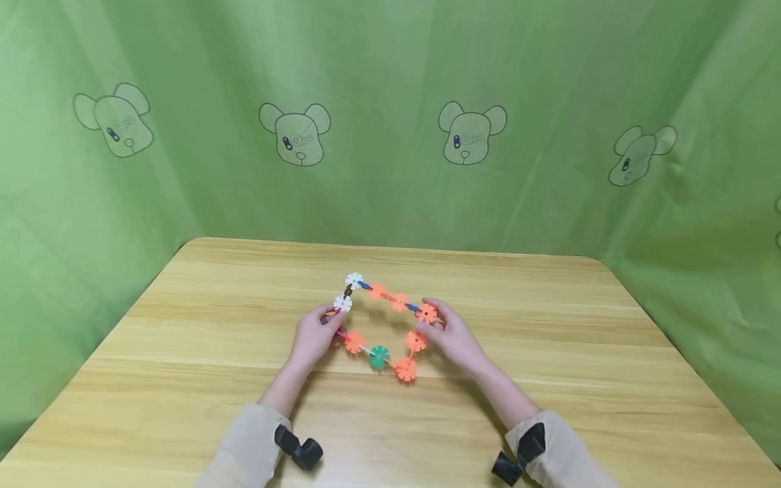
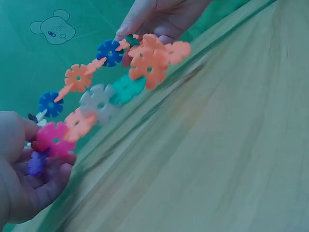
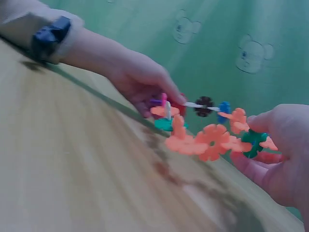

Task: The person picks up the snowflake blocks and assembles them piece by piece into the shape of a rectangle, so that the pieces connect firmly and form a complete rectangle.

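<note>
Snowflake-shaped plastic discs, slotted edge to edge, form a closed ring (image 1: pixel 378 356) that both hands hold up above the table. Orange discs are most common; white, blue, green, pink, purple and dark brown ones are among them. On the ring's left side my left hand (image 1: pixel 314 335) pinches it by the pink disc (image 2: pixel 56 139) and purple disc (image 2: pixel 36 163). Over on the right, my right hand (image 1: pixel 451 335) grips it between thumb and fingers at a green disc (image 3: pixel 254 143) beside orange ones. The fingers partly cover the discs they hold.
Beneath the ring lies a wood-grain table (image 1: pixel 244 285) with rounded far corners. A green curtain (image 1: pixel 384 203) printed with mouse-like heads hangs behind and at both sides. Black wrist cameras (image 1: pixel 299 447) are strapped over the light sleeves (image 1: pixel 244 440).
</note>
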The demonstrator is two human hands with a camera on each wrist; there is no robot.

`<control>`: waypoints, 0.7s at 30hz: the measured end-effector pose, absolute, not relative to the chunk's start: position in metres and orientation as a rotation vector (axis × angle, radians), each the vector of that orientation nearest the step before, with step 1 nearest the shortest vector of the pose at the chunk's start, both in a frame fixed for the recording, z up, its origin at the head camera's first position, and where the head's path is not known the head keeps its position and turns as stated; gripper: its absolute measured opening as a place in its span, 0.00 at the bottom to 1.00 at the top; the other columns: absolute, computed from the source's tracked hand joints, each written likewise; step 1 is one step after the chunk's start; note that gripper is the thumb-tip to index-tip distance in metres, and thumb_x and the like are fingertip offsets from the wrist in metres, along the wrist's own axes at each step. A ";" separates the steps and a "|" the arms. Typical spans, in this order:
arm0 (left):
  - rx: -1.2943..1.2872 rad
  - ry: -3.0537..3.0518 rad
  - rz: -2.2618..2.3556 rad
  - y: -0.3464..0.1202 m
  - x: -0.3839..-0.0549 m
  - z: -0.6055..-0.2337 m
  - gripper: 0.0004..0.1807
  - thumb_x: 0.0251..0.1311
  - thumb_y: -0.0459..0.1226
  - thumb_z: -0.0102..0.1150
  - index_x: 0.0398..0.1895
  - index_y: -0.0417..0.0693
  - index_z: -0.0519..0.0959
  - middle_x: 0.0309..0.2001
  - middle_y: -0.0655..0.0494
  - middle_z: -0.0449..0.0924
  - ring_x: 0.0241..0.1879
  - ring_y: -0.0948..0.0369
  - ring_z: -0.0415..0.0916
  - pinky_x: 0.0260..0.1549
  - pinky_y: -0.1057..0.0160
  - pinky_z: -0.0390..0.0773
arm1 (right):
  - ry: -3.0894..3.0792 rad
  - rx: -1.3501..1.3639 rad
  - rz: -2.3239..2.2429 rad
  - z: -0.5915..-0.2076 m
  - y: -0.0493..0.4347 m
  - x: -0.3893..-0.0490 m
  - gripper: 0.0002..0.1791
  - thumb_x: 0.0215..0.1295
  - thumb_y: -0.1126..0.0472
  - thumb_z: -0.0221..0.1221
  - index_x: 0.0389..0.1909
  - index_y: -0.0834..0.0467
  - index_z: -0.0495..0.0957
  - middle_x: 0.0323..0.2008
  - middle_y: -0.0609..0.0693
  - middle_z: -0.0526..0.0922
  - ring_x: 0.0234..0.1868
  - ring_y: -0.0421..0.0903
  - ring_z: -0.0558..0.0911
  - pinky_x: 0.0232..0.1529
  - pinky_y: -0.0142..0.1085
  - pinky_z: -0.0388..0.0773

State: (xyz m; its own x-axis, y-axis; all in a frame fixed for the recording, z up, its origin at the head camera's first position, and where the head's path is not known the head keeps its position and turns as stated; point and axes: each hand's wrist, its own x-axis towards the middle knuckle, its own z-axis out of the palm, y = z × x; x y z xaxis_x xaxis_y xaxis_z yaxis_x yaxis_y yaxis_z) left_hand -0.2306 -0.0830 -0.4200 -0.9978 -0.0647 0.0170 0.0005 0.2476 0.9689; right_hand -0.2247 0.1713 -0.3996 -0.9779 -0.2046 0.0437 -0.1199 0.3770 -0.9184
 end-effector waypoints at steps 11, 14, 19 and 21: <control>-0.108 -2.704 -1.787 -0.085 -0.225 -0.413 0.32 0.60 0.41 0.58 0.62 0.30 0.63 0.22 0.51 0.77 0.17 0.61 0.72 0.18 0.63 0.76 | 2.572 -0.142 -1.719 -0.408 0.180 -0.255 0.30 0.63 0.58 0.58 0.63 0.67 0.63 0.47 0.64 0.75 0.43 0.51 0.78 0.40 0.33 0.78; -0.145 -2.784 -1.687 -0.086 -0.224 -0.413 0.27 0.58 0.40 0.59 0.55 0.29 0.70 0.20 0.51 0.75 0.16 0.61 0.70 0.16 0.65 0.74 | 2.612 -0.139 -1.651 -0.414 0.180 -0.260 0.28 0.63 0.57 0.58 0.61 0.67 0.66 0.44 0.61 0.76 0.38 0.48 0.76 0.33 0.32 0.76; -0.190 -2.859 -1.561 -0.085 -0.222 -0.411 0.11 0.56 0.39 0.61 0.30 0.37 0.79 0.16 0.52 0.73 0.13 0.62 0.68 0.13 0.66 0.73 | 2.707 -0.193 -1.514 -0.420 0.182 -0.267 0.27 0.63 0.56 0.58 0.58 0.68 0.69 0.40 0.59 0.78 0.34 0.46 0.74 0.30 0.34 0.74; -0.183 -2.880 -1.541 -0.084 -0.222 -0.410 0.11 0.56 0.39 0.61 0.25 0.39 0.78 0.15 0.52 0.73 0.12 0.62 0.68 0.12 0.67 0.73 | 2.759 -0.235 -1.437 -0.420 0.182 -0.268 0.26 0.64 0.56 0.58 0.58 0.68 0.69 0.42 0.60 0.79 0.37 0.48 0.76 0.34 0.37 0.75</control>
